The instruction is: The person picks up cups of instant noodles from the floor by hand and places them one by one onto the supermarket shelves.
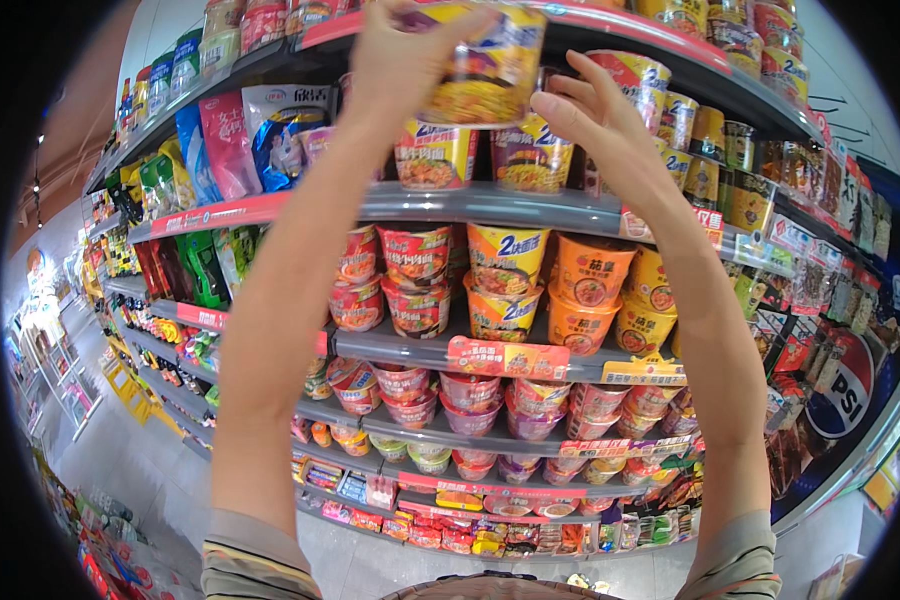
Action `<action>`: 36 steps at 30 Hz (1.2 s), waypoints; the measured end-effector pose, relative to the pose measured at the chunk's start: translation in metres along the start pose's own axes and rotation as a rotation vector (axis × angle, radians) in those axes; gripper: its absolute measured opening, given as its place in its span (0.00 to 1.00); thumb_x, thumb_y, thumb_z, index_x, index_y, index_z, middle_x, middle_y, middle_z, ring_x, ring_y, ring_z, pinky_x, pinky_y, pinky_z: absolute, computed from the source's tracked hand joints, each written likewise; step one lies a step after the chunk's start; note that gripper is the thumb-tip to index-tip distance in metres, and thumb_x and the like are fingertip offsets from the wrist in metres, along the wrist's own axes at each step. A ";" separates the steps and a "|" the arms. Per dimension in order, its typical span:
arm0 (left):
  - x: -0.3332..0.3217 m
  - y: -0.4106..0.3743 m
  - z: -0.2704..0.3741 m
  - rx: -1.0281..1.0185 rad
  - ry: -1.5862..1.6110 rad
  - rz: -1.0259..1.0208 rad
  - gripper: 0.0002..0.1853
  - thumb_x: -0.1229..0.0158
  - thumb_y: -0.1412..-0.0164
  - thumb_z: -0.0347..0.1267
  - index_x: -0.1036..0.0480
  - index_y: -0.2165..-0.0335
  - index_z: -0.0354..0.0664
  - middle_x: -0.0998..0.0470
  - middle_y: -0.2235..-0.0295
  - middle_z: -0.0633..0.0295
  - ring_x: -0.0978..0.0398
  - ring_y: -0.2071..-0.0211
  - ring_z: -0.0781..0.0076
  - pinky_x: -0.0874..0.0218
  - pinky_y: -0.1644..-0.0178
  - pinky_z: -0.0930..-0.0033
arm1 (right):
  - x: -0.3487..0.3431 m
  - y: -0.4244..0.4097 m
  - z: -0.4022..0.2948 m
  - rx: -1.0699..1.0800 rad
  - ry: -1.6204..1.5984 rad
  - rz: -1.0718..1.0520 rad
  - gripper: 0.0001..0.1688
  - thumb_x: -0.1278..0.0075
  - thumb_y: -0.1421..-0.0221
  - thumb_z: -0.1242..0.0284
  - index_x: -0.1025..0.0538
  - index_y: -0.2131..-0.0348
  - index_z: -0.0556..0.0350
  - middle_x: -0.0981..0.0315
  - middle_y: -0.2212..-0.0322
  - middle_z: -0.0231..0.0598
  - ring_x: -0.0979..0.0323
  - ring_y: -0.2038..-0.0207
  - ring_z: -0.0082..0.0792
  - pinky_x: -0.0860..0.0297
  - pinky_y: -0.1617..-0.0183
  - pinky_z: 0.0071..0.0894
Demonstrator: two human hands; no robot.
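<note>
My left hand grips a large purple and yellow instant noodle cup from its left side, raised in front of the upper shelves and slightly blurred. Close to the cup's right side, my right hand has its fingers apart; whether a fingertip touches the cup I cannot tell. Just below the held cup, a white and yellow noodle cup and a purple noodle cup stand on a grey shelf. A red and yellow noodle cup stands behind my right hand.
Lower shelves carry stacked red noodle cups, orange noodle cups and noodle bowls. Bagged goods stand at the left. A Pepsi-branded panel is at the right. A yellow step stool stands on the floor at left.
</note>
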State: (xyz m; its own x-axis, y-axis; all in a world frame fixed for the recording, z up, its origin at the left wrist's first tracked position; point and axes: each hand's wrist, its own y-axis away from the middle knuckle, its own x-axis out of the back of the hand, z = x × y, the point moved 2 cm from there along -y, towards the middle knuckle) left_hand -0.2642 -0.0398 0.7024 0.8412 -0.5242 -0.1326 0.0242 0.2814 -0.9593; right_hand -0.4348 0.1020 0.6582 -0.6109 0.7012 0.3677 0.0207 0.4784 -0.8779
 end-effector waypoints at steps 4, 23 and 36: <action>-0.059 -0.002 -0.035 -0.128 -0.267 0.081 0.48 0.24 0.59 0.52 0.39 0.52 0.30 0.31 0.60 0.53 0.27 0.59 0.68 0.32 0.57 0.71 | 0.014 -0.013 0.030 -0.020 -0.078 -0.005 0.55 0.41 0.43 0.55 0.52 0.34 0.67 0.37 0.42 0.58 0.37 0.39 0.44 0.37 0.38 0.40; -0.080 -0.034 -0.072 0.204 -0.318 -0.030 0.39 0.39 0.41 0.49 0.38 0.46 0.26 0.26 0.53 0.47 0.26 0.53 0.64 0.31 0.54 0.63 | 0.014 -0.058 0.070 -0.024 0.229 0.204 0.47 0.40 0.45 0.58 0.43 0.38 0.66 0.24 0.55 0.48 0.24 0.56 0.32 0.29 0.52 0.33; -0.080 0.026 -0.088 0.244 -0.592 -0.130 0.28 0.47 0.35 0.44 0.34 0.50 0.27 0.24 0.55 0.35 0.25 0.53 0.40 0.34 0.49 0.50 | -0.002 -0.047 0.086 -0.175 0.495 0.270 0.33 0.45 0.43 0.59 0.33 0.49 0.70 0.24 0.59 0.64 0.25 0.53 0.57 0.30 0.51 0.51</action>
State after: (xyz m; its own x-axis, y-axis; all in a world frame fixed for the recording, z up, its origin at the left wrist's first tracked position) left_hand -0.3782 -0.0611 0.6661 0.9767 -0.0546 0.2075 0.2092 0.4566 -0.8647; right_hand -0.5026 0.0331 0.6726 -0.1247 0.9534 0.2748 0.2798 0.2995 -0.9121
